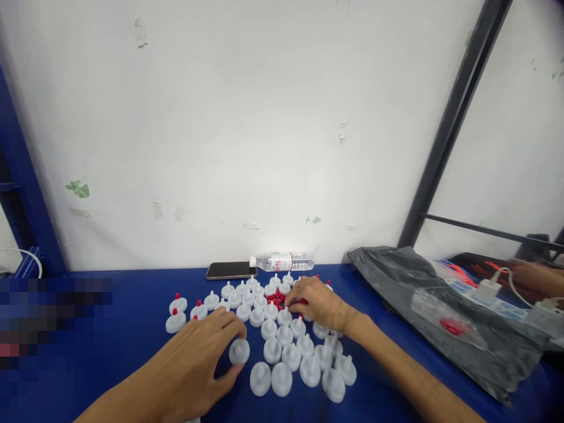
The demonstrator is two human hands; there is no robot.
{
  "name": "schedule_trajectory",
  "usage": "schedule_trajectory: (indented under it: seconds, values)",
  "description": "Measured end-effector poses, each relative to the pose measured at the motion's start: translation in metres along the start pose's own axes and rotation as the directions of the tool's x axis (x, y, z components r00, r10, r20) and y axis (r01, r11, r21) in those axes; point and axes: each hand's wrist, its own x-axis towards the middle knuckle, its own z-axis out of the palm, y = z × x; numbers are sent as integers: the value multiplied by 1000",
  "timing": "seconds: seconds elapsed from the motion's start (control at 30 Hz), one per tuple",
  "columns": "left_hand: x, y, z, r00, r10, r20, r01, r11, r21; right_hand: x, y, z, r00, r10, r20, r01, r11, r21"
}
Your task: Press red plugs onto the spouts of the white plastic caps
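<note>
My left hand (205, 355) grips a white nozzle cap (239, 352) between thumb and fingers, its spout pointing up toward me. Over a pile of small red tip caps (275, 298), my right hand (315, 299) has its fingers curled down and closed; what is between the fingertips is hidden. Many similar white nozzle caps (284, 335) stand spout up around the red pile and to the right of my left hand, their spouts bare. Left of these, several white caps (175, 321) carry a red tip on the spout; my left hand partly covers that group.
A phone (231, 270) and a clear water bottle (286, 261) lie along the wall at the back of the blue table (132, 329). On the right are a grey plastic bag (396, 288), a clear bag with red pieces (449, 320), and a charger with cable (488, 289).
</note>
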Motion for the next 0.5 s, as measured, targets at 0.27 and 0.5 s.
schedule_trajectory:
  seconds: [0.27,0.5]
  values:
    - [11,-14,-8,972,70,-225,-58,997,60,0,-9,-4,994,106,-30,-107,994,-38]
    - [15,-25,-27,924,-107,-367,152,984,97,-1,-8,-3,996,82,-43,-84,996,-40]
